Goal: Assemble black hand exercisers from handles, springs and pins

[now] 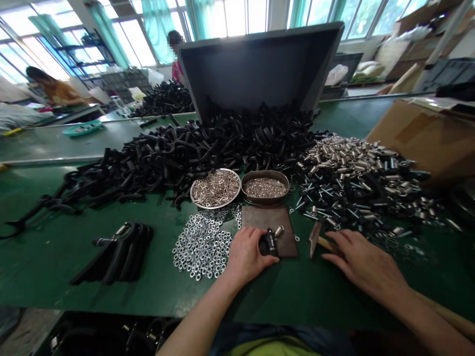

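Observation:
My left hand (247,252) pinches a small black part (272,242) between thumb and fingers on a flat metal plate (256,217). A silver spring (278,231) sits at the upper right side of this part. My right hand (365,259) is curled loosely around the wooden handle of a hammer (314,240), whose head is just right of the plate. How firmly the fingers close on the handle is partly hidden. Beside my left hand lies a spread of silver nuts (202,244).
Behind the plate stand a round dish of small metal pins (216,189) and an oval tin (265,197). A large heap of black parts (222,143) spills from a tipped grey bin (260,74). Springs (345,155) and a cardboard box (426,133) are right; black handles (118,254) lie left.

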{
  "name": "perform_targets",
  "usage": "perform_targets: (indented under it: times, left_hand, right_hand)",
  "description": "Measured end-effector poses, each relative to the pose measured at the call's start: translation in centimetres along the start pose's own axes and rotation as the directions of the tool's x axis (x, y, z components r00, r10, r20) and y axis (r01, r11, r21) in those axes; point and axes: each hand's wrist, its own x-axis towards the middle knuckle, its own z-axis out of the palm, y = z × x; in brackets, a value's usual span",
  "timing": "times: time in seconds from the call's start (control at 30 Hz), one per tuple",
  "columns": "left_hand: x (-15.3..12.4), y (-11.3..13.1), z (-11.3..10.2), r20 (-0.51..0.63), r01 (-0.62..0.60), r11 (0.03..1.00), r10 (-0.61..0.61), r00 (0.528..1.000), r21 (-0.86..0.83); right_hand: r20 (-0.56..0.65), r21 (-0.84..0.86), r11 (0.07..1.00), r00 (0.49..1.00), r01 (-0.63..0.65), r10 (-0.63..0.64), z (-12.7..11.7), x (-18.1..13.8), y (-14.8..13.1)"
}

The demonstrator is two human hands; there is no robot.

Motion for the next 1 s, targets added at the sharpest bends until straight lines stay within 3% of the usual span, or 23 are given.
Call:
perform_targets:
  times: [0.1,0.2,0.27,0.37,0.43,0.57,0.73,0.9,1.0]
  left_hand:
    - [0.3,0.2,-0.1,0.001,0.03,0.999,-0.03,1.0,0.019]
    - [0.6,0.5,-0.3,0.02,0.039,0.998,-0.04,0.999,0.044]
    - [0.7,0.7,-0.4,0.028,0.048,0.997,-0.05,0.998,0.059]
    - [0.7,0.8,-0.4,0.025,0.058,0.996,-0.06,0.998,0.074]
    - [0.6,0.8,-0.3,0.017,0.058,0.995,-0.06,0.998,0.081]
    - [0.5,0.7,-0.2,0.006,0.06,0.995,-0.061,0.998,0.086]
    - [0.6,0.8,-0.1,-0.007,0.058,0.995,-0.057,0.998,0.086]
    - [0.5,0.9,-0.2,0.012,0.075,0.994,-0.076,0.997,0.082]
    - [0.4,1.0,-0.2,0.004,0.082,0.995,-0.082,0.997,0.058]
  right_hand:
    - [0.087,0.061,0.974,0.973,-0.219,0.213,0.7,-3.3,1.7]
    - [0.21,0.245,0.892,0.919,-0.38,0.334,-0.5,-3.0,0.7]
    - [0.243,0.426,0.818,0.92,-0.386,0.307,-2.3,-1.2,-1.2]
    - [0.092,0.596,0.768,0.97,-0.234,0.224,-4.2,1.7,-4.0]
    - [0.048,0.578,0.803,0.988,-0.146,0.145,-4.5,3.0,-5.2]
    - [0.156,0.528,0.843,0.987,-0.105,0.025,-5.0,3.9,-5.9]
    - [-0.163,0.559,0.829,0.981,0.005,0.104,-6.1,3.7,-6.4]
    - [0.112,0.414,0.904,0.992,-0.106,0.065,-2.5,2.4,-5.6]
    - [0.062,0.258,0.958,0.992,-0.125,0.113,-0.8,0.2,-3.7]
